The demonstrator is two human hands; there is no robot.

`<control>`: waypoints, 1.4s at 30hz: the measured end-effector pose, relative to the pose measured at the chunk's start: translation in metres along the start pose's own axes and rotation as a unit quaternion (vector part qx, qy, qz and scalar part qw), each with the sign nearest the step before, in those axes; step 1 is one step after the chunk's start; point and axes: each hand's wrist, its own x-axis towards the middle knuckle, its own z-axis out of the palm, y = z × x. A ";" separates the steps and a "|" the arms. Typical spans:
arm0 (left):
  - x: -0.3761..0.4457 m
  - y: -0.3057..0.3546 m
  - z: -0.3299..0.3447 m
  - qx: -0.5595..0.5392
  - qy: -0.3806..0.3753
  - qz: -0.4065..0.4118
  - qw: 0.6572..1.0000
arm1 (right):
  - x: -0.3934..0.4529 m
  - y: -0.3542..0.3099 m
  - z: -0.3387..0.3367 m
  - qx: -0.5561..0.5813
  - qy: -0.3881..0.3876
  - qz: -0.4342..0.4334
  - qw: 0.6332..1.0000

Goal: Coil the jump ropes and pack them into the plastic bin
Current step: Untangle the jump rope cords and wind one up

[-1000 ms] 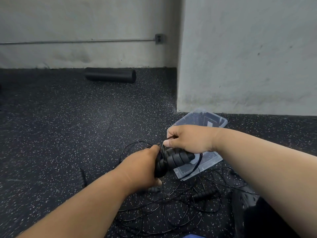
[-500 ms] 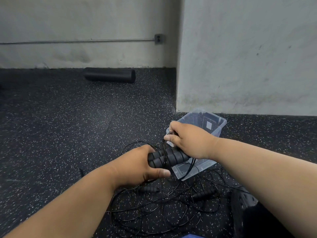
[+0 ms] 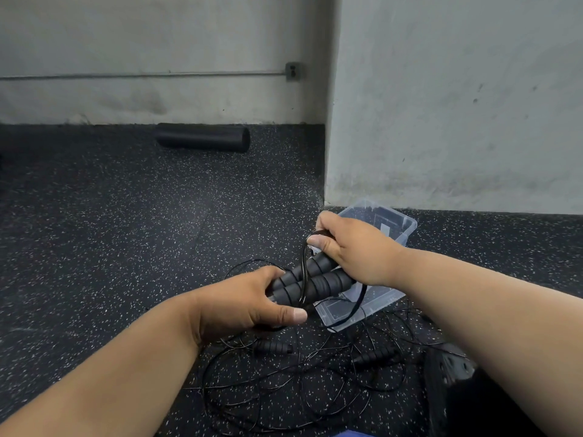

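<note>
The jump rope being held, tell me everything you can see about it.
The jump rope has two black ribbed handles, foam by the look, lying side by side and tilted up to the right. The left hand grips their lower ends; the right hand holds their upper ends and pinches thin black cord looped around them. It is held above the clear plastic bin.

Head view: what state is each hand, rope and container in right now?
Left hand: grips one end of the paired black foam rope handles.
Right hand: pinches the thin black cord wrapped over the handles.
Clear plastic bin: lidless on the floor; contents unclear.
Loose black jump ropes on the floor: uncoiled, tangled.
</note>
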 end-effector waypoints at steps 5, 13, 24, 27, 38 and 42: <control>0.001 -0.006 -0.004 0.042 0.047 0.022 0.998 | -0.002 -0.004 0.000 0.071 0.012 0.029 0.997; 0.007 -0.001 0.003 0.176 0.055 0.040 0.982 | -0.004 -0.015 -0.002 -0.008 0.032 -0.005 0.999; 0.001 0.008 0.016 0.315 0.013 0.116 0.942 | 0.004 -0.005 -0.009 0.129 -0.157 0.060 0.977; -0.011 0.015 0.015 0.201 0.044 0.149 0.967 | 0.002 0.002 -0.008 0.259 -0.198 0.070 0.943; 0.012 -0.021 -0.028 0.262 0.222 -0.014 0.939 | -0.007 -0.043 0.007 -0.167 -0.166 -0.046 0.971; 0.017 -0.020 -0.013 0.367 0.183 -0.003 0.912 | -0.009 -0.047 -0.011 -0.126 -0.152 -0.067 0.978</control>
